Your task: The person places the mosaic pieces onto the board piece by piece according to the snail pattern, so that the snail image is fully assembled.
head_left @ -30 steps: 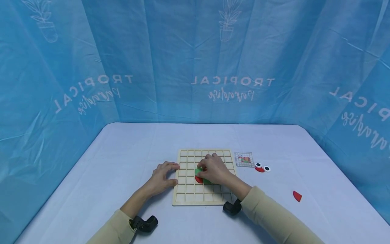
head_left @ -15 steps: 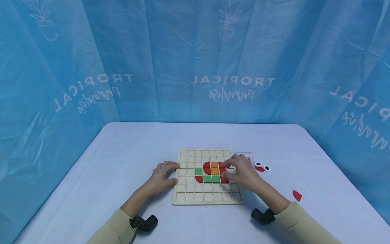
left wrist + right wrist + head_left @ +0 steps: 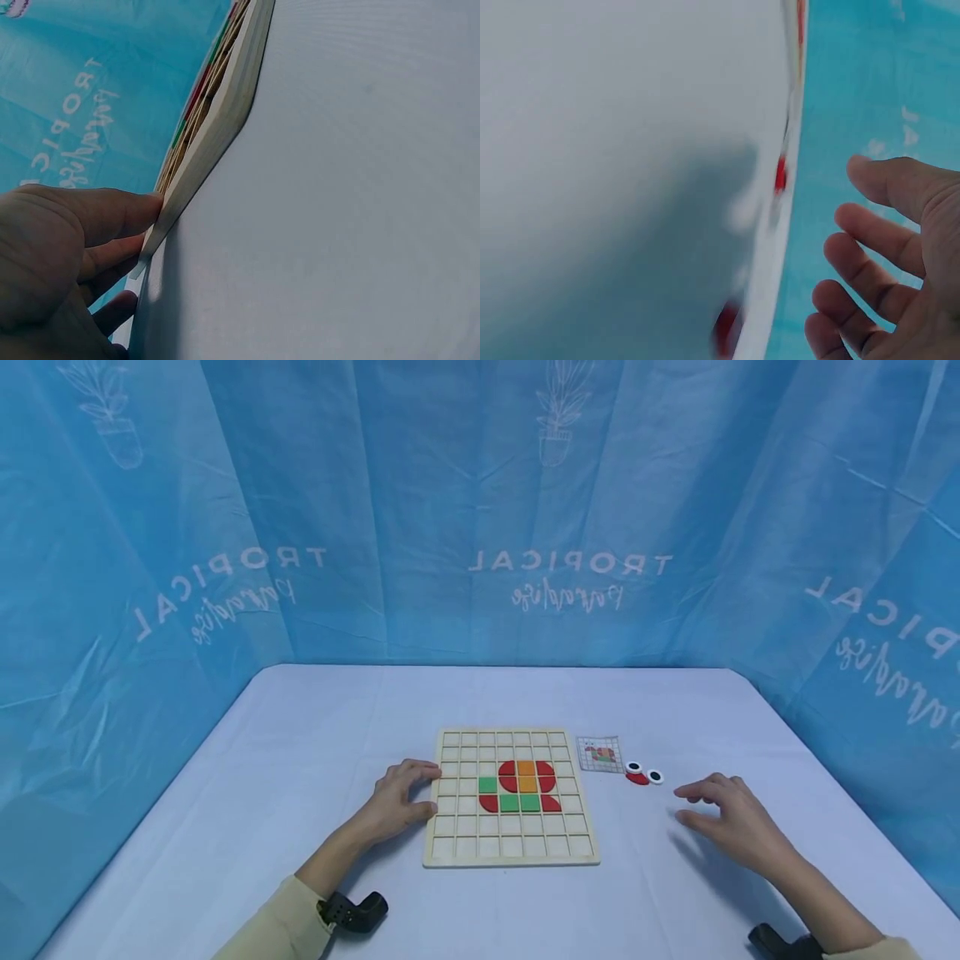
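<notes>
A wooden grid board (image 3: 465, 852) lies on the table with red, orange and green tiles set in its middle cells. The thumb and fingertips of my left hand (image 3: 396, 800) rest against the board's left edge; the left wrist view shows the thumb touching the wooden rim (image 3: 201, 150). My right hand (image 3: 738, 822) hovers above the table to the right, fingers loosely bent and apart, holding nothing. In the right wrist view a blurred dark red piece (image 3: 726, 328) lies below that hand. The head view does not show this piece, as the hand covers its place.
Beside the board's right edge lies a small printed pattern card (image 3: 600, 754). Two round eye pieces (image 3: 656, 777) and a red piece (image 3: 637, 779) are close to the card. A blue curtain (image 3: 480, 510) rises behind the white table (image 3: 337, 710).
My right hand has moved right, from over the tiles to beyond the eye pieces, uncovering the tiles and the card. My left hand has stayed at the board's edge.
</notes>
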### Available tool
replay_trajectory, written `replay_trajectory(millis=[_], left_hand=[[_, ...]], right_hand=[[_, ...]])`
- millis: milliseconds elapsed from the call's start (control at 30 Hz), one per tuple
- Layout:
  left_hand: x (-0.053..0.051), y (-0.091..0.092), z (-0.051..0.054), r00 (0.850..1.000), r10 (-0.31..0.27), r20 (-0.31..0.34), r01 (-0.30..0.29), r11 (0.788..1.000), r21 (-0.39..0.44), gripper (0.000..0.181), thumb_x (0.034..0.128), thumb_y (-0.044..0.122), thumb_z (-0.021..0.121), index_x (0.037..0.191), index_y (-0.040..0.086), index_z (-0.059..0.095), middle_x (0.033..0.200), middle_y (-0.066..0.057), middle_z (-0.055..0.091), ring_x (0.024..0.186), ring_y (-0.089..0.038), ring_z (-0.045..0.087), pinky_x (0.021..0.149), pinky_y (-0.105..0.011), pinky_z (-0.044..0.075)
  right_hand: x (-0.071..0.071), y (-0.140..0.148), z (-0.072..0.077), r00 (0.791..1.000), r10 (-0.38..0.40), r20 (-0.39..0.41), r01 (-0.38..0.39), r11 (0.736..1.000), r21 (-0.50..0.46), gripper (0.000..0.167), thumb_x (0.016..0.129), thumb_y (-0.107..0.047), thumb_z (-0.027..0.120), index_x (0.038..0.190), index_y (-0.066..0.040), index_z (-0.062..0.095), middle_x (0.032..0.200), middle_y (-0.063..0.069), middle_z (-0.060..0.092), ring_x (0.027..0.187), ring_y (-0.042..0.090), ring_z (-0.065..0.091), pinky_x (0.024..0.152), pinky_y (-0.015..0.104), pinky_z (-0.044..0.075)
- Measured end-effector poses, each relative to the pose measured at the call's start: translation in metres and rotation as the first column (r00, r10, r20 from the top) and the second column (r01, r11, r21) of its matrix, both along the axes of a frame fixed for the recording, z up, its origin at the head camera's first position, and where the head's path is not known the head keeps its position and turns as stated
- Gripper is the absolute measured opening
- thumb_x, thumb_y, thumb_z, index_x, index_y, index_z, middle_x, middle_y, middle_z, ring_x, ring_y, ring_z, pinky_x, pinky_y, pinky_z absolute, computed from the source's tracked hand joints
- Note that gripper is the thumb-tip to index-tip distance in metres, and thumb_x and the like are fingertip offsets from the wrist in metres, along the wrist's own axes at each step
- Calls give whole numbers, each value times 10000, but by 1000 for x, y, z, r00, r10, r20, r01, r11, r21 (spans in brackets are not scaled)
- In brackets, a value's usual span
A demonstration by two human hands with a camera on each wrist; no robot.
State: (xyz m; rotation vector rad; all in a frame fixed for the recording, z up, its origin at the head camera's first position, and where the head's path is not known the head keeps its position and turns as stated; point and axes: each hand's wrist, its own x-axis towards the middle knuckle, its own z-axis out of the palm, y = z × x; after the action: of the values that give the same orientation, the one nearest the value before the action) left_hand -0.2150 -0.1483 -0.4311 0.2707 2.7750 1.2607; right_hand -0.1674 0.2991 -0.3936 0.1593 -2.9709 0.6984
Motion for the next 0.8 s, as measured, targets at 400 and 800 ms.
replay_trajectory(millis=[400, 800], left_hand=[[1, -2, -1, 1000, 3, 5, -3, 1000, -3, 461, 783, 121, 708, 1228, 144, 593, 1377, -12, 479, 1349, -275, 305, 1082, -572, 249], [0, -3, -2, 999, -37, -38, 37, 999, 18, 461, 767, 85, 708, 1214, 87, 595, 1354, -60, 495, 1331, -302, 328, 1102, -549, 177]], right_hand=[[16, 64, -10, 983, -57, 174, 50, 998, 48, 410, 778, -303, 731, 1108, -67, 673, 1084, 147, 614, 996, 308, 484, 677, 348, 494], [25, 81, -17, 972, -103, 212, 81, 991, 109, 533, 737, -476, 735, 1056, -52, 687, 1006, 119, 636, 936, 271, 492, 688, 356, 447]])
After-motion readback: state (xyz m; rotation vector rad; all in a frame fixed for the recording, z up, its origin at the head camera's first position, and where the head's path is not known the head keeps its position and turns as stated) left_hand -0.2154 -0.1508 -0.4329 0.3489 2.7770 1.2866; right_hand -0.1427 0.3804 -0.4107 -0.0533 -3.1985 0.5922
